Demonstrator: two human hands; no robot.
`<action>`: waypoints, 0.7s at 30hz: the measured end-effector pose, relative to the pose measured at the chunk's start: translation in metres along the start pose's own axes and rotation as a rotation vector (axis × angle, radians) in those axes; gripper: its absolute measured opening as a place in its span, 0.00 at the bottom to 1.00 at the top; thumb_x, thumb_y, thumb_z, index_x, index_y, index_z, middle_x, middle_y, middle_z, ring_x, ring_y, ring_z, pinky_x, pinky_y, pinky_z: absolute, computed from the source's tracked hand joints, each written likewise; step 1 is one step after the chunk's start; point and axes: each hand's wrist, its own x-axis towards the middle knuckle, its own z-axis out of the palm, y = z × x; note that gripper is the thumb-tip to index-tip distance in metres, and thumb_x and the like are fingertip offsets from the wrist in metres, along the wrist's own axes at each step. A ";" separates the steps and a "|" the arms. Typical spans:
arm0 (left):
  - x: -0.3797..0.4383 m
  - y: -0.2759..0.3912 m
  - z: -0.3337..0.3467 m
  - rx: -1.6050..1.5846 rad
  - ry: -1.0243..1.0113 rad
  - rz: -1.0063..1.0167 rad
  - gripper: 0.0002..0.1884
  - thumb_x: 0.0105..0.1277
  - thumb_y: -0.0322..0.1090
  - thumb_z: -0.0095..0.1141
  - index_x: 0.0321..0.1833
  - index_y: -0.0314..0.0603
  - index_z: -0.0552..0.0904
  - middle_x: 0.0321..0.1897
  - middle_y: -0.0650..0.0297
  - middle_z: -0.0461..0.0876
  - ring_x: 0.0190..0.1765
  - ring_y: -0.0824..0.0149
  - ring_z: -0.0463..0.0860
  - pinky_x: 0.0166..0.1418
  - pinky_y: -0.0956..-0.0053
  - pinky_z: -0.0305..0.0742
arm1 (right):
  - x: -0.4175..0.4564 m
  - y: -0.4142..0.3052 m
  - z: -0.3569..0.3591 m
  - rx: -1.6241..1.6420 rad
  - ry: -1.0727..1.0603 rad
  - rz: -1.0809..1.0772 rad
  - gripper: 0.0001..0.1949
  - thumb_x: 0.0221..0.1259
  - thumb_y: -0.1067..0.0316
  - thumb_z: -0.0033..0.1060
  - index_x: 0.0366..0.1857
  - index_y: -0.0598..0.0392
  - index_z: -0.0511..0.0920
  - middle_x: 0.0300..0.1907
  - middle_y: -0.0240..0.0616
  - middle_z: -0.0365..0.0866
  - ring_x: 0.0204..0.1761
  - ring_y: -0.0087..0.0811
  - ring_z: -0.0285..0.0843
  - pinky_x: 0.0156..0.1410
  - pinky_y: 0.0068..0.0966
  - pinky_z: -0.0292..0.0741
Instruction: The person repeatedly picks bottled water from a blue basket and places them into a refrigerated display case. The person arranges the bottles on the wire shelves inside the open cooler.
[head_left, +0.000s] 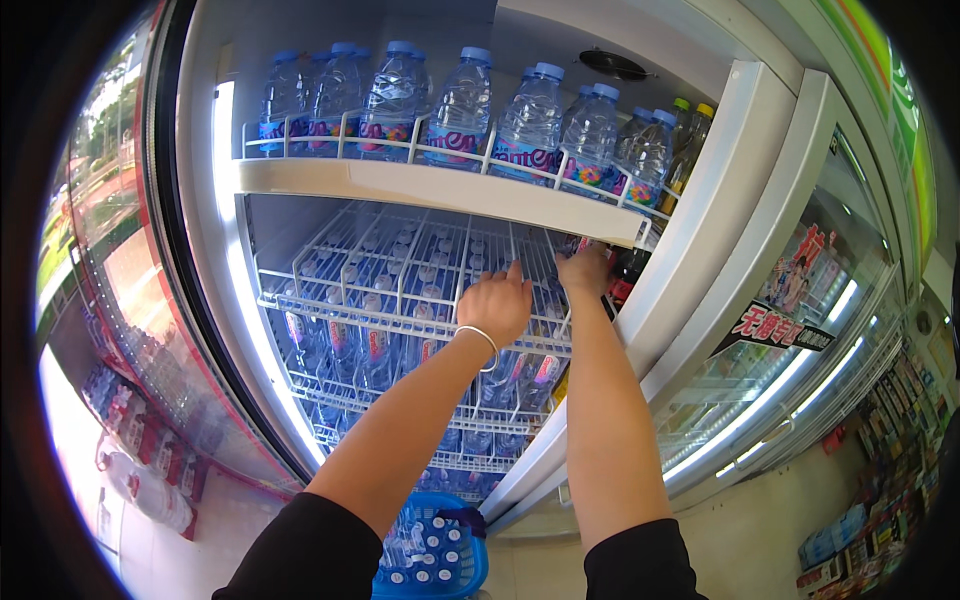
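Both my hands reach into an upright drinks cooler. My left hand (495, 306), a bangle at its wrist, lies over the wire shelf (405, 322) with fingers partly spread and nothing seen in them. At the shelf's right side my right hand (585, 268) is at a bottle with a red and white label (584, 243); whether the fingers close on it is hidden. Just right of that hand is a dark drink bottle (630, 264). Clear water bottles (375, 341) with pink and white labels stand in rows under the wire shelf.
Blue-capped water bottles (457, 105) line the shelf above, behind a white wire rail. A blue plastic basket (481, 559) of bottles stands on the floor below. The open glass door (142, 247) is at left, another cooler door (795, 300) at right. Wrapped bottle packs (142, 480) lie at lower left.
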 end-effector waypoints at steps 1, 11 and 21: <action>0.001 0.002 -0.002 -0.010 0.001 0.010 0.23 0.72 0.44 0.47 0.61 0.31 0.75 0.44 0.51 0.85 0.52 0.51 0.83 0.52 0.57 0.81 | 0.001 0.004 0.005 0.041 0.030 -0.037 0.45 0.51 0.54 0.74 0.68 0.66 0.56 0.63 0.61 0.69 0.64 0.54 0.72 0.65 0.42 0.73; -0.063 -0.022 -0.008 -0.391 0.364 0.412 0.16 0.67 0.28 0.52 0.57 0.31 0.78 0.57 0.50 0.79 0.57 0.45 0.78 0.62 0.58 0.74 | -0.178 0.026 -0.025 0.496 0.201 -0.907 0.23 0.60 0.75 0.57 0.62 0.58 0.70 0.62 0.50 0.71 0.62 0.52 0.72 0.63 0.40 0.73; -0.341 -0.134 0.066 -0.541 -0.323 -0.500 0.13 0.72 0.40 0.52 0.45 0.39 0.86 0.41 0.51 0.86 0.46 0.49 0.84 0.49 0.61 0.77 | -0.385 0.177 0.116 0.459 -0.562 -0.631 0.19 0.60 0.72 0.60 0.57 0.54 0.74 0.55 0.46 0.76 0.56 0.51 0.76 0.57 0.39 0.77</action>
